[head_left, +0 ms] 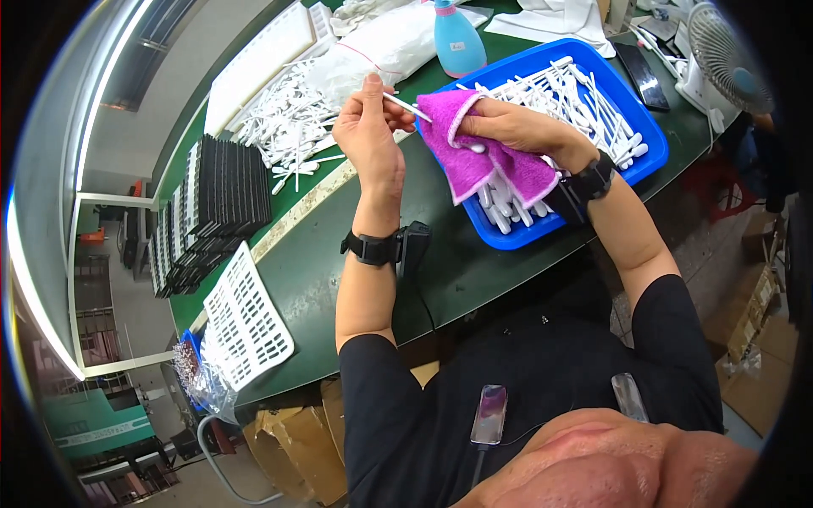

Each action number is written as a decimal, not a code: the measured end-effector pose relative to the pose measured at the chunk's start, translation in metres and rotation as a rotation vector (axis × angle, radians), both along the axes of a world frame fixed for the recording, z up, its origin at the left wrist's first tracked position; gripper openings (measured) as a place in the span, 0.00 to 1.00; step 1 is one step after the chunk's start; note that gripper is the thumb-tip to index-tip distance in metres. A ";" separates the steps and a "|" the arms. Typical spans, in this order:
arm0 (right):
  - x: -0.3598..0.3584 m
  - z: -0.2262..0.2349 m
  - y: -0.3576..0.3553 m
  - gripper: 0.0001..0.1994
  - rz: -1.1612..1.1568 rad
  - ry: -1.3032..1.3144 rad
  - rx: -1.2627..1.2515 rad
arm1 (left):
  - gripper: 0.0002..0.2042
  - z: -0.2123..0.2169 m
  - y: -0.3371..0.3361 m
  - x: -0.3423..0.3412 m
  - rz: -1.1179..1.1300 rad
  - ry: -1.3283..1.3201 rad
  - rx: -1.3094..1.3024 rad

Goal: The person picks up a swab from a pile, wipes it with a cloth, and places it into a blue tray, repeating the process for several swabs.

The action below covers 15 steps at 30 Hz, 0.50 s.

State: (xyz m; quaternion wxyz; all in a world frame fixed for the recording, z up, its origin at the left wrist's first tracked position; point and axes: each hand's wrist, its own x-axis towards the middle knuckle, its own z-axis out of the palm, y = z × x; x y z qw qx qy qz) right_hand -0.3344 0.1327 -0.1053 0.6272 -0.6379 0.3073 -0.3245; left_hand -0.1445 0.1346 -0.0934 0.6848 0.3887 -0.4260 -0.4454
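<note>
My left hand (pixel 370 131) is closed on a thin white plastic stick (pixel 405 106), pinched between thumb and fingers. The stick slants down to the right, its far end at a purple cloth (pixel 461 165) with a pale edge. My right hand (pixel 517 129) grips this cloth, bunched around the stick's end; a bit of white shows in its folds. Below the cloth sits a blue tray (pixel 659 144) full of similar white sticks (pixel 593 106) with wider rounded ends. A loose pile of white sticks (pixel 284 127) lies on the green table beyond my left hand.
Black slotted racks (pixel 224 186) stand stacked at the left, near a white perforated panel (pixel 248 317). A blue spray bottle (pixel 458 42) and clear plastic bags (pixel 373 55) are behind my hands. A phone (pixel 641 78) and a small fan (pixel 730 55) lie at far right.
</note>
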 end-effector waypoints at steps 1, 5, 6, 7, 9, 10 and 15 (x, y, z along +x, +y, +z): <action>-0.001 -0.001 -0.001 0.20 0.049 0.000 -0.096 | 0.14 0.000 -0.003 0.001 0.005 0.006 0.000; -0.022 0.001 -0.021 0.21 -0.128 0.098 -0.102 | 0.14 -0.001 -0.012 0.011 0.063 0.093 -0.022; -0.024 0.012 -0.014 0.20 -0.239 -0.017 -0.013 | 0.14 -0.008 -0.013 0.018 0.015 0.013 0.037; -0.027 0.022 -0.005 0.20 -0.354 -0.131 0.073 | 0.15 -0.015 -0.015 0.023 -0.038 -0.066 0.092; -0.048 -0.004 -0.005 0.15 -0.488 -0.700 0.063 | 0.15 -0.025 -0.013 0.025 -0.169 -0.244 0.233; -0.064 -0.018 -0.032 0.11 0.047 -0.953 -0.020 | 0.15 -0.034 -0.011 0.012 -0.252 -0.340 0.324; -0.041 0.016 -0.019 0.09 0.520 -1.427 0.454 | 0.14 -0.053 -0.006 0.000 -0.438 -0.378 0.329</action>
